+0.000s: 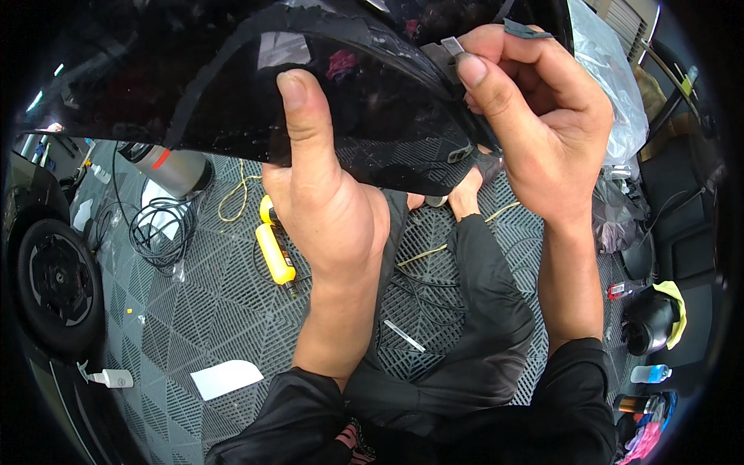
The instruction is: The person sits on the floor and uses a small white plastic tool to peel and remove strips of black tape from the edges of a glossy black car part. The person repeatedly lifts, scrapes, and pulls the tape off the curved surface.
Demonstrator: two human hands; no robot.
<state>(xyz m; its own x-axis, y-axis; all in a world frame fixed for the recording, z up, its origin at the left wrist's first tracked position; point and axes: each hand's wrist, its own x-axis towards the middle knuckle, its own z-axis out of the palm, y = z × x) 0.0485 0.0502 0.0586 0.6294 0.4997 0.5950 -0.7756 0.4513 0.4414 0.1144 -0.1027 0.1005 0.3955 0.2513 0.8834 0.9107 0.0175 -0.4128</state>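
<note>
A glossy black curved panel [372,116], looking like a car body part, fills the top of the head view. My left hand [329,205] grips its lower edge, thumb up on the shiny face, the other fingers hidden behind. Thumb and forefinger of my right hand [554,128] pinch a small flat metal blade [455,48] against the panel's right part. A dark grey scrap [527,31] of film or tape lies over the right forefinger. Along the panel's face runs a matte dark band [203,85], ragged in places.
Grey grid tiles [201,310] form the floor under my crossed legs. A yellow power tool [276,254], coiled black cable [163,236], silver canister [174,170], white sheet [226,379] and spray bottle [112,378] lie or stand leftward. Clear plastic sheeting [612,77] hangs right, above a water bottle [651,374].
</note>
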